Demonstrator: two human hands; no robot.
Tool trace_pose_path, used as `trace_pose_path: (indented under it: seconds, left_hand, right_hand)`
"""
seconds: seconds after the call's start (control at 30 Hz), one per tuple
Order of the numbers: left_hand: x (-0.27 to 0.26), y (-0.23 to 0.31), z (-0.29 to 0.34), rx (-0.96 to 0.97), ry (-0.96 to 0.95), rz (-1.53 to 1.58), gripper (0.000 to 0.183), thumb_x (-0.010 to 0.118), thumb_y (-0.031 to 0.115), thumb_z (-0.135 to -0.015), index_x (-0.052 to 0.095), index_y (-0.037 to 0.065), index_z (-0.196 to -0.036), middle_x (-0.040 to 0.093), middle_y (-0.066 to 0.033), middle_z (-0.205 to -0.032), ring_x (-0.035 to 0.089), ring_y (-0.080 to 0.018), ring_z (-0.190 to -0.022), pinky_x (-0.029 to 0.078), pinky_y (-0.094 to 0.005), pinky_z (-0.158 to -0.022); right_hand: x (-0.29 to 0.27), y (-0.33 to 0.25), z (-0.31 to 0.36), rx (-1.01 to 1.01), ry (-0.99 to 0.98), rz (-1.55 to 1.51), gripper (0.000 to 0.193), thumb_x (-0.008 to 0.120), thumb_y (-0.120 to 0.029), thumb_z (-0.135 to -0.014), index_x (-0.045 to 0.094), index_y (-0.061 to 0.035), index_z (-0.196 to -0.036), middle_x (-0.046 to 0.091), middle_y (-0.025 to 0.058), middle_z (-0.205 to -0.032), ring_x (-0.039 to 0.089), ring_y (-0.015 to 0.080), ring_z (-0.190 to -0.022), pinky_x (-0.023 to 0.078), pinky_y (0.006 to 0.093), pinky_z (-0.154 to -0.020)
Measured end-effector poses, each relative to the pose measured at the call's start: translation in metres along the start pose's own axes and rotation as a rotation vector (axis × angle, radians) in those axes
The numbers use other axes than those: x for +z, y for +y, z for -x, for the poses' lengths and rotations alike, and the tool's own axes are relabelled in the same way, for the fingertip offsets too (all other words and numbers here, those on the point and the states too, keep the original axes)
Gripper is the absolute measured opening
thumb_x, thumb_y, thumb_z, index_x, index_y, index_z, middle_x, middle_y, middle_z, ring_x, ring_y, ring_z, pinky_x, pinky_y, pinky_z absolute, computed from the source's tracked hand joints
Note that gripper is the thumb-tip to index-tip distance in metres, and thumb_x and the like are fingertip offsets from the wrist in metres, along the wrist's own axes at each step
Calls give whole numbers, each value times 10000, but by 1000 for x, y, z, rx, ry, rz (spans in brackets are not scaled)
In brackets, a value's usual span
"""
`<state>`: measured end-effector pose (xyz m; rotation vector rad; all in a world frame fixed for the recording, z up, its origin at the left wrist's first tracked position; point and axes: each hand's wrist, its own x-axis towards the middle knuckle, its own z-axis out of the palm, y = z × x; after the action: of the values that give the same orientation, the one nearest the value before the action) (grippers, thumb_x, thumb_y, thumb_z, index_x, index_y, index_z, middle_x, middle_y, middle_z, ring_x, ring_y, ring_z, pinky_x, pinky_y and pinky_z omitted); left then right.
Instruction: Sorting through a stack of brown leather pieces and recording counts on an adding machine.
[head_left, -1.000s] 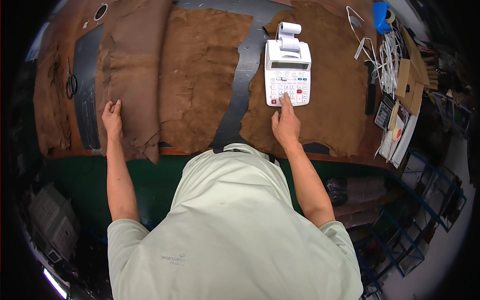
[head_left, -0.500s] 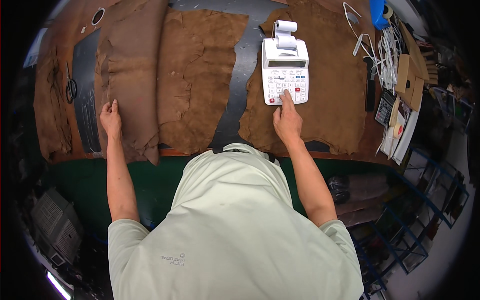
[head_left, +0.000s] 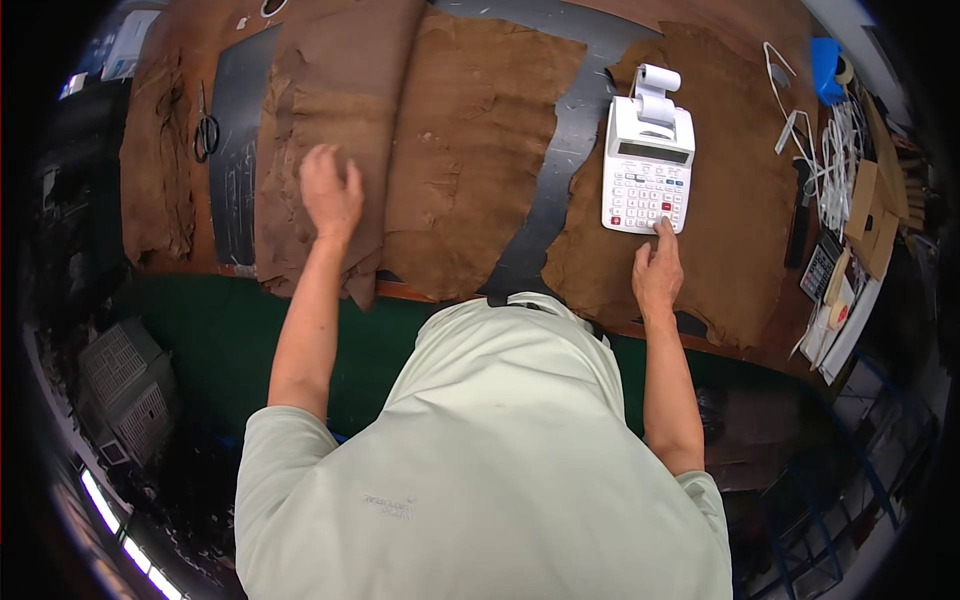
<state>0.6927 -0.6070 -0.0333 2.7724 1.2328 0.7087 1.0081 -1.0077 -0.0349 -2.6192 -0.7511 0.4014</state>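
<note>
My left hand (head_left: 330,195) is over a folded brown leather hide (head_left: 345,75), its fingers apart and nothing held. Whether it touches the hide I cannot tell. A white printing calculator (head_left: 648,195) with a paper roll (head_left: 655,80) on top rests on another brown hide (head_left: 740,200) to the right. My right hand (head_left: 659,268) is at the calculator's near edge, a fingertip on its lower right keys and the other fingers loosely bent. Between the two hands lies a third stretch of brown leather (head_left: 470,150).
Black-handled scissors (head_left: 206,135) lie at the left, between a dark mat (head_left: 235,150) and a narrow piece of leather (head_left: 155,180). Along the right edge are a blue tape dispenser (head_left: 826,70), a bundle of white strips (head_left: 838,165), a cardboard box (head_left: 870,230) and a small dark calculator (head_left: 821,265).
My left hand has let go of the folded hide's left edge and moved inward over it, fingers spread. My right hand has shifted from the middle keys to the lower right ones. The view has swung.
</note>
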Motion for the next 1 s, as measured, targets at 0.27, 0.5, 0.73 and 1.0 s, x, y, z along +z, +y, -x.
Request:
trace_pose_path:
  seconds: [0.27,0.5,0.73,1.0]
  left_hand:
    - [40,116,26,-7,-446,46,346,764,223,-777,615,44,-1033,557,-158,-1087,573,-353,-1012,525,-467,-849]
    - [42,100,6,-76,-555,16,202,673,168,-856,614,38,-999,637,-174,-1051,632,-367,-999,547,-455,-837]
    - [-1,-23,-1,-894,-288,732,303,727,241,-930,711,-38,-1047,715,-42,-842,636,-161,-766,503,-299,-727]
    - [5,-35,2,-907,-323,484,275,721,224,-930,720,-29,-1039,720,-76,-870,639,-162,-825,495,-318,-777]
  right_hand:
    - [6,-48,17,-153,-55,-191,399,588,-48,-927,569,-15,-1324,590,175,-1405,683,341,-1018,563,392,-826]
    - [15,-48,27,-66,-181,-229,385,599,-54,-930,580,-9,-1313,618,168,-1356,690,306,-932,559,372,-800]
    - [20,-36,27,-132,-101,-215,343,598,-50,-935,603,-11,-1276,651,171,-1282,684,297,-865,555,375,-794]
    - [15,-47,23,-82,-166,-257,339,604,-50,-935,604,-10,-1272,661,179,-1246,674,303,-857,548,374,-781]
